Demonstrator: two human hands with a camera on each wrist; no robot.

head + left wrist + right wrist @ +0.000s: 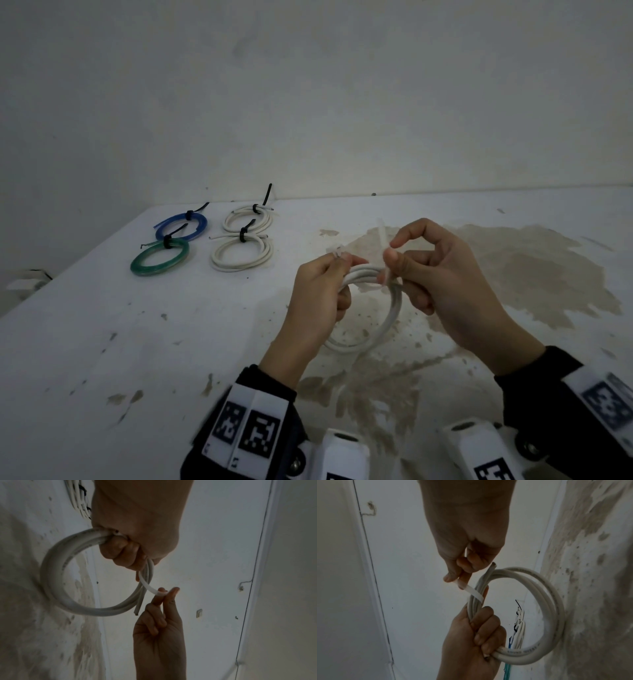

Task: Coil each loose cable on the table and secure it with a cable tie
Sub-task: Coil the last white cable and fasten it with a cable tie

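White coiled cable [383, 308] held above table [102, 325], loop hanging below hands. Left hand [318, 294] fisted round bundled strands at coil top. Right hand [442, 270] pinches white cable tie [473, 592] between thumb and forefinger, other fingers curled; strap wraps bundle just beside left fist. Four tied coils [202, 236] lie far left: blue, green, two white.
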